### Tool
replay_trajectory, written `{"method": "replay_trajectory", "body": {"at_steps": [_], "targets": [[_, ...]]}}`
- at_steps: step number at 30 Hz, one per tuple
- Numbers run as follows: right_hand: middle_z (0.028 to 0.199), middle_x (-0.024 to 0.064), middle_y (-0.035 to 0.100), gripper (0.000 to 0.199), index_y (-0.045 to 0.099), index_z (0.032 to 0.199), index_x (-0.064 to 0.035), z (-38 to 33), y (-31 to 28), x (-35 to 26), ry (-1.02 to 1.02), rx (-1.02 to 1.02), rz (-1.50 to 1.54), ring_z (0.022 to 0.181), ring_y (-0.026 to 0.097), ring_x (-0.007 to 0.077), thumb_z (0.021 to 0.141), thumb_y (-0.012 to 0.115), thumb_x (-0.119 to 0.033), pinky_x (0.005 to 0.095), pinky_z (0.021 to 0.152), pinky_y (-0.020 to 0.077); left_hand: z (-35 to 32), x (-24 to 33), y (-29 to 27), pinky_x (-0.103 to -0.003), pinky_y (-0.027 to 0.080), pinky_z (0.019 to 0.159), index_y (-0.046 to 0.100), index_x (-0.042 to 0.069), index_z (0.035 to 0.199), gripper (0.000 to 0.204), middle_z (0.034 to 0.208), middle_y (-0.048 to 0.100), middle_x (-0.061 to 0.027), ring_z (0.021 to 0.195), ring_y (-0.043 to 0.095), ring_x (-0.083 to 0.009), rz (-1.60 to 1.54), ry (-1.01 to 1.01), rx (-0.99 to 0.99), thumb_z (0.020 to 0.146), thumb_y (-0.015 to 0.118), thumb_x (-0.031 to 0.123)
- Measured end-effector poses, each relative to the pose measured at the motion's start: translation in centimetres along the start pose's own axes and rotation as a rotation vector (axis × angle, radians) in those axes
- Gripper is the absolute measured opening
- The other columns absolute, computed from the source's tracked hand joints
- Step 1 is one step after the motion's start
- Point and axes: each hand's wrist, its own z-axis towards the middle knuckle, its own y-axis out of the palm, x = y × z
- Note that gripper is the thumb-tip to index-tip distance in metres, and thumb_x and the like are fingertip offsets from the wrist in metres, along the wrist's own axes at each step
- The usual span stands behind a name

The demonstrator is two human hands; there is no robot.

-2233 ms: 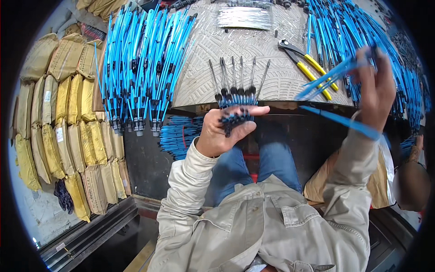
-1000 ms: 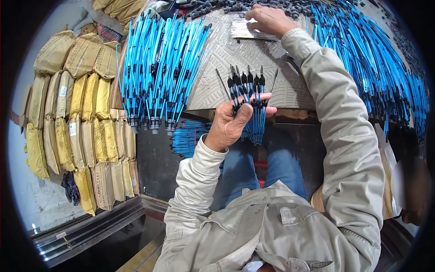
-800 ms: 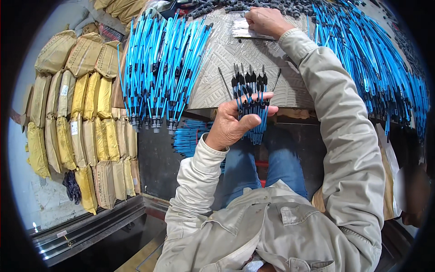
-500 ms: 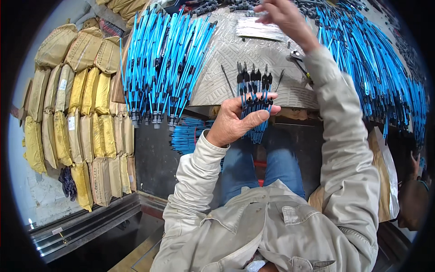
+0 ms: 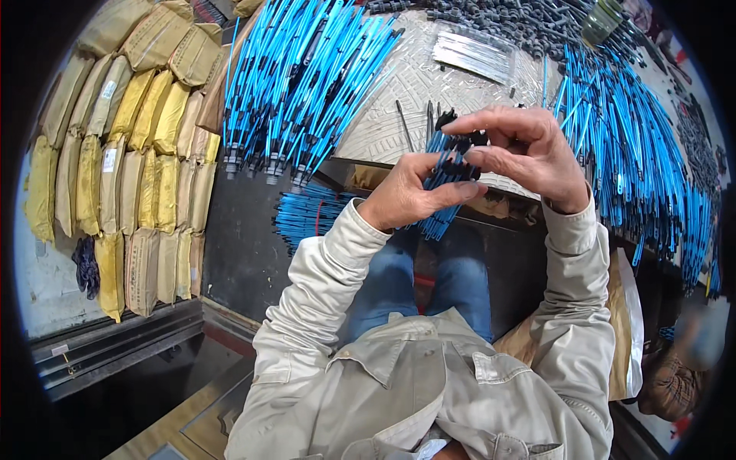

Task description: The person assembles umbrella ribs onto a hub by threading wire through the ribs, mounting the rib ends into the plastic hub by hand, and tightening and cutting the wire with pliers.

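My left hand (image 5: 408, 192) is wrapped round a bundle of thin blue rods (image 5: 438, 222) with black ends, held upright before the table's front edge. My right hand (image 5: 529, 149) has come to the top of the same bundle. Its thumb and fingers close about the black ends, which they partly hide. Just beyond my left hand, a few thin dark rods (image 5: 404, 126) lie on the grey patterned tabletop (image 5: 368, 142).
Large heaps of blue rods (image 5: 295, 84) lie left and right on the table. A clear bag of thin silvery strips (image 5: 471, 55) and dark fittings (image 5: 506, 19) lie behind. Wrapped packages (image 5: 146, 184) are stacked at left. Another person (image 5: 678, 376) is at the right edge.
My right hand has come down from near the silvery strips to the black ends of the bundle. My left hand keeps its hold. The whole view has shifted slightly.
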Motion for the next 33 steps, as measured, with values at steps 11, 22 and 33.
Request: {"method": "replay_trajectory", "body": {"at_steps": [11, 22, 33], "targets": [[0.06, -0.0069, 0.043, 0.015, 0.064, 0.088, -0.0009, -0.4, 0.6, 0.5, 0.072, 0.074, 0.067, 0.051, 0.028, 0.0002, 0.077, 0.071, -0.008, 0.0198, 0.046, 0.0214, 0.0, -0.3, -0.6, -0.028, 0.047, 0.085, 0.057, -0.004, 0.11, 0.027, 0.1, 0.065, -0.011, 0.094, 0.061, -0.0153, 0.032, -0.002, -0.058, 0.087, 0.059, 0.009], [0.061, -0.0041, 0.046, 0.016, 0.064, 0.09, -0.0001, -0.6, 2.7, 0.0, 0.081, 0.273, -0.143, 0.05, 0.033, 0.0011, 0.076, 0.069, -0.006, 0.0193, 0.047, 0.0252, -0.1, 0.0, 0.2, -0.024, 0.049, 0.077, 0.062, -0.001, 0.105, 0.021, 0.091, 0.066, -0.0064, 0.087, 0.061, -0.0104, 0.005, 0.057, 0.044, 0.087, 0.061, 0.01], [0.068, 0.0008, 0.049, 0.022, 0.067, 0.094, -0.0032, -5.4, 2.0, 0.2, -0.117, 0.572, -0.449, 0.058, 0.045, 0.0084, 0.078, 0.059, 0.009, 0.0203, 0.05, 0.0345, -0.3, 0.0, 0.3, -0.025, 0.048, 0.081, 0.06, -0.002, 0.11, 0.028, 0.095, 0.066, -0.0099, 0.092, 0.061, -0.0143, -0.007, 0.007, 0.02, 0.084, 0.063, 0.008]]}}
